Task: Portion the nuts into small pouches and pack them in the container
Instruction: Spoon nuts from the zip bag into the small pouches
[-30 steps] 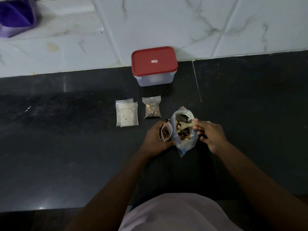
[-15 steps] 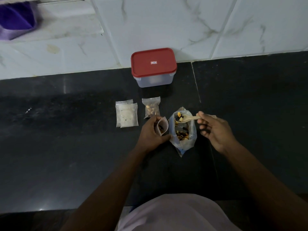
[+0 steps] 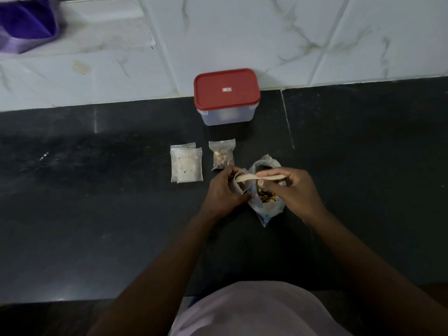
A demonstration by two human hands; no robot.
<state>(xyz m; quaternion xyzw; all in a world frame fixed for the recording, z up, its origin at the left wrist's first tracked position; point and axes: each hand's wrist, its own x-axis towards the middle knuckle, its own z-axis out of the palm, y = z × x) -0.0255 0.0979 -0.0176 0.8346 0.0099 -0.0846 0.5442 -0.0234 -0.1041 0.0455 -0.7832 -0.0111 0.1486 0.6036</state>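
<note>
The fingers of the right hand pinch the handle of a pale spoon. It lies roughly level, its bowl reaching left over the mouth of a small pouch. The left hand is curled round that pouch, thumb on the far side and fingertips beneath, holding its mouth up. The spoon's bowl seems to be turned over, but the dim view leaves its load unclear.

Just right of the pouch and touching it stands the big bag, open at the top with nuts showing inside. The right hand and the spoon cover much of its mouth.

Beyond the left hand a filled pouch lies flat on the dark worktop, its near corner hidden by the thumb. Left of it sits a small stack of empty pouches. Farther back the container stands against the tiled wall, its red lid on. A purple cloth shows at the far left corner.
</note>
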